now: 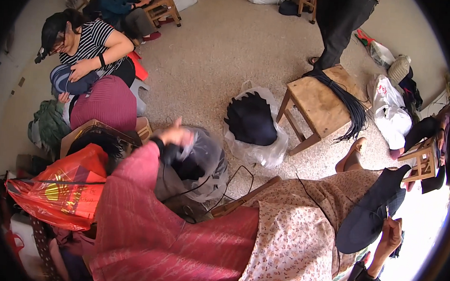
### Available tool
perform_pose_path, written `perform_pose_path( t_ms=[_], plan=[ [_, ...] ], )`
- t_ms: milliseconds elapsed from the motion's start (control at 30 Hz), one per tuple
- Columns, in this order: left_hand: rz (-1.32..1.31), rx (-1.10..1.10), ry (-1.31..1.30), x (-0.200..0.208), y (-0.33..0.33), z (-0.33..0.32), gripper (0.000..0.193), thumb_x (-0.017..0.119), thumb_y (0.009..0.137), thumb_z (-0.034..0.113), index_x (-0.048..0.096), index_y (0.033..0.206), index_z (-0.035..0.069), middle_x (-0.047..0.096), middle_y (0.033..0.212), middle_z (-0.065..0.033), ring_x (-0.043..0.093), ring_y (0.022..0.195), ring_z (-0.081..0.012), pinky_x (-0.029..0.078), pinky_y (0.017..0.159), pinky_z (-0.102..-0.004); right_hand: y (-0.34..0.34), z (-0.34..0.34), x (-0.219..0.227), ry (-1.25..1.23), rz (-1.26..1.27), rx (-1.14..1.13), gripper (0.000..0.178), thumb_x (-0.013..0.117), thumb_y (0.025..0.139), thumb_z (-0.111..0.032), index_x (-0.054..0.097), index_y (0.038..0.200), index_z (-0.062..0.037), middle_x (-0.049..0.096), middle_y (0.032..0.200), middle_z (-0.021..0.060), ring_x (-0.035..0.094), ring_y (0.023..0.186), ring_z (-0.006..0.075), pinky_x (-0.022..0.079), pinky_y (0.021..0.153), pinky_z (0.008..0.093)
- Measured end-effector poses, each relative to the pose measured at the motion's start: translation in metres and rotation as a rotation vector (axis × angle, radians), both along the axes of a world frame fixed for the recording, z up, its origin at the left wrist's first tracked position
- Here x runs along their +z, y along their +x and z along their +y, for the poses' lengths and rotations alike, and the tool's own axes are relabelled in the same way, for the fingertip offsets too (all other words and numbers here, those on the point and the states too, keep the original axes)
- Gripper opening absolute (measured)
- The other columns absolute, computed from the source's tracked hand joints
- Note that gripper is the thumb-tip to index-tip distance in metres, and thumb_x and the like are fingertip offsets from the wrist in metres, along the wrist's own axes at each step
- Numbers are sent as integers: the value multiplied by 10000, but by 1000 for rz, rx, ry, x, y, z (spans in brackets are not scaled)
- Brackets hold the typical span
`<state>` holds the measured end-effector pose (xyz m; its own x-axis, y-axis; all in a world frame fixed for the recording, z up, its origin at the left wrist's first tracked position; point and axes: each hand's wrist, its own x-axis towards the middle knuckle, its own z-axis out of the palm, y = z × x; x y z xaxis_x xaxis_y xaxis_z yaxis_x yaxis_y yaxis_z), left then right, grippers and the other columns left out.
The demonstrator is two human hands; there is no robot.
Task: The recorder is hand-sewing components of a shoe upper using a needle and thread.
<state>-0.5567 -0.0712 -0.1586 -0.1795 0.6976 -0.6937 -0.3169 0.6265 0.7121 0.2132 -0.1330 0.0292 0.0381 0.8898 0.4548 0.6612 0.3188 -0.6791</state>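
A black cloth shoe piece (359, 226), sole-shaped at its near end, rests on my floral-covered lap at the right. Beside its edge, my right hand (392, 236) is closed in a pinch on a thin, pale, needle-like tool (387, 212). My left hand (177, 137) is raised far to the left, over a clear plastic bag (208, 162) with dark contents. Motion smears its fingers, though one points upward; whether it holds anything is unclear. A thin black cord (308, 195) runs across my lap toward the shoe piece.
A wooden stool (318, 107) bears a bundle of black cords (342, 90). Black cut pieces (251, 119) fill an open plastic bag on the floor. A red bag (62, 188) stands at the left. One person (95, 44) sits at the left, others farther off; another stands by the stool.
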Motion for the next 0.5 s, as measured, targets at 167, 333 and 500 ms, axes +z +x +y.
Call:
perform_pose_path(
  t_ms=[167,333,500],
  plan=[
    [98,246,472,108,-54,112,921,557,824,-111,-2,1513,138,596,1145,-255,665,852,-283,566,680,-359,-9,0,3,-15,58,4,165,545,888,135,575,858,-25,370,814,-35,359,730,54,279,699,170],
    [219,163,434,159,-38,137,898,575,837,-91,35,1520,130,594,1163,-270,675,910,-290,566,684,-341,-12,-1,3,-40,86,-31,156,541,895,122,565,841,-22,370,817,-33,350,718,56,286,682,179],
    [179,-42,531,152,-33,141,895,627,858,-22,51,1523,145,633,1057,-218,675,827,-253,549,615,-329,-20,-2,8,-41,77,-32,167,578,875,120,515,788,-8,341,777,-13,336,692,72,268,624,194]
  ],
)
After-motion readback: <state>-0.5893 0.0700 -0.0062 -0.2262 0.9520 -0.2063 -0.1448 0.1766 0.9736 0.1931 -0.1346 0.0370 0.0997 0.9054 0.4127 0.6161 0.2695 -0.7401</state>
